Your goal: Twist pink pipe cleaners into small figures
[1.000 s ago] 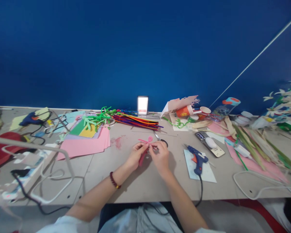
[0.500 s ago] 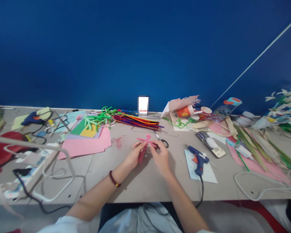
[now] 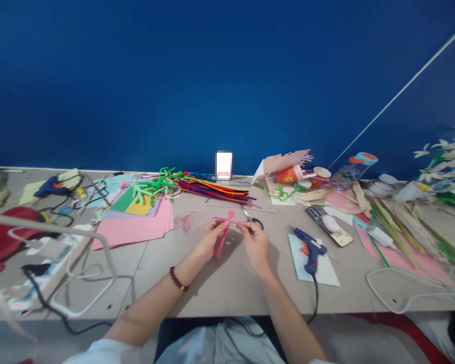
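Observation:
Between my two hands is a pink pipe-cleaner figure with a round loop on top, side arms and several strands hanging down. My left hand pinches it at the left, by the top of the hanging strands. With thumb and fingertips, my right hand grips the end of its right arm. Just behind the right fingers lie scissors with black handles, partly covered. A bundle of coloured pipe cleaners lies beyond the hands.
Pink paper sheets and green pipe-cleaner pieces lie left. On the right, a blue glue gun rests on pale paper, near a phone. A power strip with cables sits at the left; dried husks lie far right.
My right hand has shifted slightly right, away from the figure's middle to the end of its arm. The left hand stays almost in place, and the strands show more clearly.

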`<state>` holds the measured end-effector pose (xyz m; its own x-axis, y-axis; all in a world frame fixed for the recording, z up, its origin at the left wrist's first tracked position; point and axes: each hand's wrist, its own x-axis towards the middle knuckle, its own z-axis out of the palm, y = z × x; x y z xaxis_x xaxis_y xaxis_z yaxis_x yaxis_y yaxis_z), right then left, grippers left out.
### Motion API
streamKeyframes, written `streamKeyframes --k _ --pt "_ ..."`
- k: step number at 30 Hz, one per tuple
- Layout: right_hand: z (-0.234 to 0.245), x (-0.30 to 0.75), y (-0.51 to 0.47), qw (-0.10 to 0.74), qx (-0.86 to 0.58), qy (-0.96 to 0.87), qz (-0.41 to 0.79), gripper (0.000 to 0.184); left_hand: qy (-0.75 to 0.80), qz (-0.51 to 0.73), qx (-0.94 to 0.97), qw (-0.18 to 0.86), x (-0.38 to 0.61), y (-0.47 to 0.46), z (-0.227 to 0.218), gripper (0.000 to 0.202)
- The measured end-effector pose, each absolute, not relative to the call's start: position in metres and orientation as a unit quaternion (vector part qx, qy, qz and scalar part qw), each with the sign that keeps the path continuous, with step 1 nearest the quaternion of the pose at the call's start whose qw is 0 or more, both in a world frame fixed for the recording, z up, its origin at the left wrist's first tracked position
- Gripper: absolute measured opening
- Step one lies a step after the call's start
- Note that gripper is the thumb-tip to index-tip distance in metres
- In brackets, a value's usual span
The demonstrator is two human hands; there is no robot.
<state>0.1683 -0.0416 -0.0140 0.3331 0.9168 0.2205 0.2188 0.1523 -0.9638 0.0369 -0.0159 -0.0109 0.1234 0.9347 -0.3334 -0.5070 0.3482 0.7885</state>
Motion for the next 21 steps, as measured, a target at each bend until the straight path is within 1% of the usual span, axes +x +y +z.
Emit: streamKeyframes --k 5,8,9,12,13,15,18,21 --pt "-0.012 0.172 -0.042 0.583 -0.587 -0.48 0.293 0.022 0.383 0.476 0.348 0.711 0.035 -0.018 -0.01 0.021" --pt "-0.013 0.174 -0.04 0.582 -0.566 -0.494 0.313 0.023 0.373 0.478 0.359 0.709 0.035 -0.016 -0.012 0.018" --pt "-0.014 0.174 -0.039 0.58 -0.552 -0.504 0.323 0.026 0.373 0.482 0.352 0.711 0.034 -0.015 -0.013 0.018" --pt "-0.017 0.172 -0.037 0.576 -0.515 -0.518 0.366 0.046 0.375 0.499 0.321 0.712 0.034 -0.013 -0.015 0.018" --pt "-0.019 0.171 -0.036 0.577 -0.506 -0.511 0.388 0.049 0.376 0.505 0.315 0.71 0.034 -0.012 -0.015 0.018" --pt "-0.022 0.168 -0.034 0.572 -0.491 -0.48 0.448 0.042 0.379 0.515 0.306 0.705 0.033 -0.01 -0.014 0.019" --pt "-0.025 0.166 -0.033 0.545 -0.479 -0.444 0.526 0.03 0.384 0.527 0.307 0.693 0.032 -0.008 -0.014 0.021" --pt "-0.024 0.163 -0.033 0.525 -0.466 -0.424 0.572 0.03 0.386 0.54 0.328 0.672 0.03 -0.007 -0.013 0.023"
